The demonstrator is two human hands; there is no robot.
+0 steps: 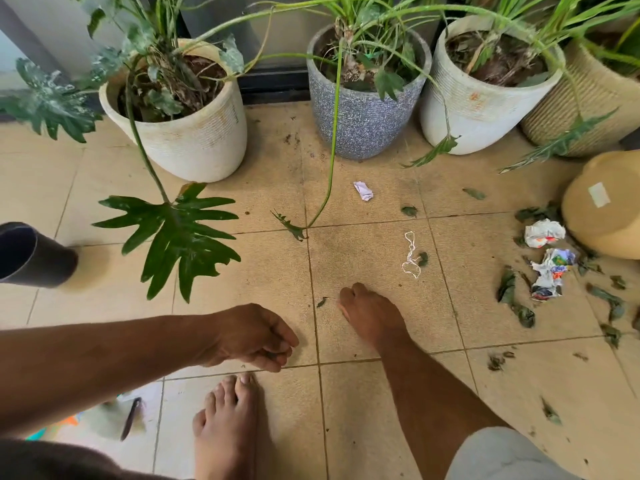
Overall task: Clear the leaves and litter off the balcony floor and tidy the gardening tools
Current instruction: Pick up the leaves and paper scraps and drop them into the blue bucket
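Down by my toes, my left hand (pixel 254 337) pinches leaf scraps (pixel 273 355); right hand out of view. String (pixel 411 255) ahead on the floor (pixel 363 244) looks limp, weightless: pinch any loop.

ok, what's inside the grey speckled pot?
The grey speckled pot holds a plant with long green stems and leaves over dry brown debris. The soil beneath is covered and cannot be seen.
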